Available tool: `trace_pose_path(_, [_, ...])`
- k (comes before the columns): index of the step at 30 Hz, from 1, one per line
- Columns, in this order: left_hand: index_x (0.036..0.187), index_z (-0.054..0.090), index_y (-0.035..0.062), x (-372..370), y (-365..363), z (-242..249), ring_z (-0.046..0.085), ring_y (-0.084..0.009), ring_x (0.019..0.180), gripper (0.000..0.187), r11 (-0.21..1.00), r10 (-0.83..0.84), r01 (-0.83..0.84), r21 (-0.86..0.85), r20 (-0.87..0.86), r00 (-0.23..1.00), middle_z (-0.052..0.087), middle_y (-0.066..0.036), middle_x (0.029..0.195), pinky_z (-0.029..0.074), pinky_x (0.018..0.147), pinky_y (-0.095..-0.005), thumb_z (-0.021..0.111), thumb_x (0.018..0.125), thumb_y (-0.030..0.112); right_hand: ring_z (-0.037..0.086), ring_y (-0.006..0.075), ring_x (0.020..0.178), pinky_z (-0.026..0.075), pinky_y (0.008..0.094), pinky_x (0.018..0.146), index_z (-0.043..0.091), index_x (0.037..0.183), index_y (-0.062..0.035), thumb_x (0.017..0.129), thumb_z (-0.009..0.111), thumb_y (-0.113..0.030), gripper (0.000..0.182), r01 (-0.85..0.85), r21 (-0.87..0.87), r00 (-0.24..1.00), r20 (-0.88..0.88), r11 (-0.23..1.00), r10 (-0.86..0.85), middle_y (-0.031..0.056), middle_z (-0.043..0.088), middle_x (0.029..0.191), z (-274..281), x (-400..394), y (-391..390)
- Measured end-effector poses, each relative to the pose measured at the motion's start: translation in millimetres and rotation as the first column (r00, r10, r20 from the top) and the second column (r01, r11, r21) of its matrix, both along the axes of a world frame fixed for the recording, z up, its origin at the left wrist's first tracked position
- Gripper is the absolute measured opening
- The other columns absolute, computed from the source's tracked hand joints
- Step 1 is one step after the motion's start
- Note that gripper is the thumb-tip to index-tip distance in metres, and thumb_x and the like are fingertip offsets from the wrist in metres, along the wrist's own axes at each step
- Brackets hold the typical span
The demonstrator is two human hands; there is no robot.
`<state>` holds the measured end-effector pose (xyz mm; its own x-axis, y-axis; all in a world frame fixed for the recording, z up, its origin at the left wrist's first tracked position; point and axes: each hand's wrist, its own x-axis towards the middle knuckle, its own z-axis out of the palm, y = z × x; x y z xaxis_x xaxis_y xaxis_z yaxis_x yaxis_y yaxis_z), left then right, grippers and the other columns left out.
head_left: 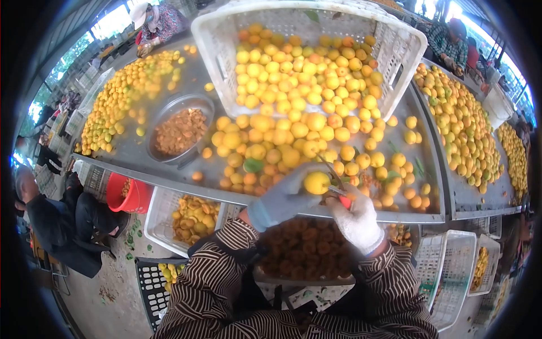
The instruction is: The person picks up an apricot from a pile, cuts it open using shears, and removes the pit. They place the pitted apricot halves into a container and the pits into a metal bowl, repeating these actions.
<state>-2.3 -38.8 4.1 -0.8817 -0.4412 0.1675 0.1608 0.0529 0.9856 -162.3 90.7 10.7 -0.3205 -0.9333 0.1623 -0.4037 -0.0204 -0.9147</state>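
Observation:
My left hand (pixel 285 195), in a grey glove, grips a yellow apricot (pixel 317 183) over the front edge of the metal table. My right hand (pixel 358 220) wears a white glove and is closed around red-handled scissors (pixel 344 200). Their thin blades stand apart beside the apricot, one pointing up and left past its upper right side. Just beyond my hands lies a loose heap of apricots (pixel 282 135), spilling from a white plastic crate (pixel 212 62) tipped toward me. A green leaf (pixel 253 165) rests among them.
A metal bowl (pixel 210 110) of brown pits stands left on the table (pixel 186 183). Below are a crate (pixel 161 212) of split apricots, a red bucket (pixel 145 198) and a dark-filled container (pixel 305 248). People (pixel 161 22) work at the far side; another person (pixel 59 220) sits left.

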Motion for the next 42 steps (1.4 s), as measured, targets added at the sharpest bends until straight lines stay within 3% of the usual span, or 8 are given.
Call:
trace_pose_path(17, [0.138,0.041,0.003,-4.7,17.1,-13.6,0.051,-0.0178,0.115,0.051,0.977,0.157,-0.141,-0.162,0.091,0.983,0.049,-0.01,0.124,0.041,0.101,-0.0334,0.064,0.093,0.014,0.062,0.0455,0.077,0.05,0.0475,0.063,0.055,0.097,-0.0058,0.087,0.061,-0.013,0.014,0.034,-0.056,0.957,-0.288,0.998,-0.049,0.0219,0.06,0.076,-8.5,11.2,-2.5])
trace_pose_path(27, [0.127,0.042,-0.0027,-1.9,29.7,-11.6,0.055,-0.0377,0.109,0.049,0.708,0.402,-0.306,-0.636,0.007,0.915,0.053,-0.022,0.116,0.044,0.095,-0.041,0.065,0.091,0.02,0.063,0.0449,0.088,0.053,0.046,0.07,0.053,0.108,-0.0042,0.084,0.058,-0.009,0.025,0.076,0.06,0.969,-0.24,0.995,-0.059,0.0252,0.064,0.088,-12.6,19.7,-2.1])
trace_pose_path(30, [0.127,0.041,-0.0007,2.3,25.9,-6.2,0.056,-0.0329,0.109,0.047,0.781,0.366,-0.277,-0.56,0.051,0.929,0.054,-0.02,0.115,0.045,0.094,-0.0395,0.064,0.092,0.019,0.066,0.0403,0.083,0.054,0.0446,0.07,0.055,0.107,-0.0026,0.087,0.056,-0.008,0.021,0.059,0.016,0.971,-0.231,0.998,-0.054,0.0174,0.067,0.087,-18.1,21.5,-2.8])
trace_pose_path(31, [0.128,0.042,0.0006,3.6,19.4,-1.4,0.055,-0.0287,0.109,0.045,0.872,0.278,-0.183,-0.454,0.15,0.949,0.054,-0.018,0.115,0.045,0.094,-0.0379,0.064,0.092,0.019,0.061,0.0291,0.066,0.048,0.0367,0.057,0.057,0.104,-0.0043,0.087,0.056,-0.006,0.017,-0.063,0.115,0.989,0.138,0.991,0.046,0.0104,0.061,0.076,-16.2,22.2,-3.1])
trace_pose_path(33, [0.127,0.045,0.0037,4.8,13.2,-5.1,0.054,-0.0174,0.107,0.04,0.932,0.168,-0.122,-0.342,0.108,0.98,0.054,-0.012,0.113,0.045,0.093,-0.0328,0.063,0.094,0.017,0.041,0.0073,0.041,0.028,0.0234,0.037,0.058,0.098,-0.0067,0.089,0.057,-0.006,0.009,-0.255,0.295,0.675,0.737,0.921,-0.049,-0.0045,0.046,0.059,5.9,29.3,-1.1])
trace_pose_path(38, [0.127,0.046,0.0016,-1.3,5.0,5.4,0.053,-0.0143,0.105,0.039,0.962,0.119,-0.112,-0.249,0.015,0.993,0.056,-0.008,0.114,0.045,0.092,-0.0307,0.06,0.097,0.022,0.035,0.0054,0.04,0.022,0.0224,0.037,0.058,0.099,-0.0005,0.1,0.055,-0.018,0.018,-0.668,-0.013,-0.069,0.997,0.744,-0.045,-0.0057,0.04,0.055,12.7,6.2,-9.5])
trace_pose_path(41, [0.138,0.044,0.0024,-10.0,0.4,1.4,0.055,-0.0115,0.101,0.056,0.872,0.207,-0.132,0.472,-0.111,0.972,0.057,-0.004,0.116,0.047,0.093,-0.03,0.057,0.098,0.04,0.034,0.0052,0.04,0.022,0.0226,0.037,0.059,0.094,-0.0038,0.098,0.058,-0.018,0.015,-0.55,0.078,0.059,0.997,0.832,-0.055,-0.0055,0.042,0.056,30.5,14.0,-15.0])
trace_pose_path(42, [0.138,0.044,0.0024,-10.3,-8.1,-8.4,0.055,-0.0115,0.101,0.056,0.873,0.208,-0.133,0.469,-0.112,0.972,0.057,-0.004,0.116,0.047,0.093,-0.03,0.057,0.098,0.04,0.04,0.0079,0.043,0.028,0.0239,0.04,0.059,0.093,-0.0039,0.096,0.059,-0.018,0.015,-0.364,0.224,0.488,0.872,0.904,-0.019,-0.0028,0.046,0.057,31.3,14.4,-16.9])
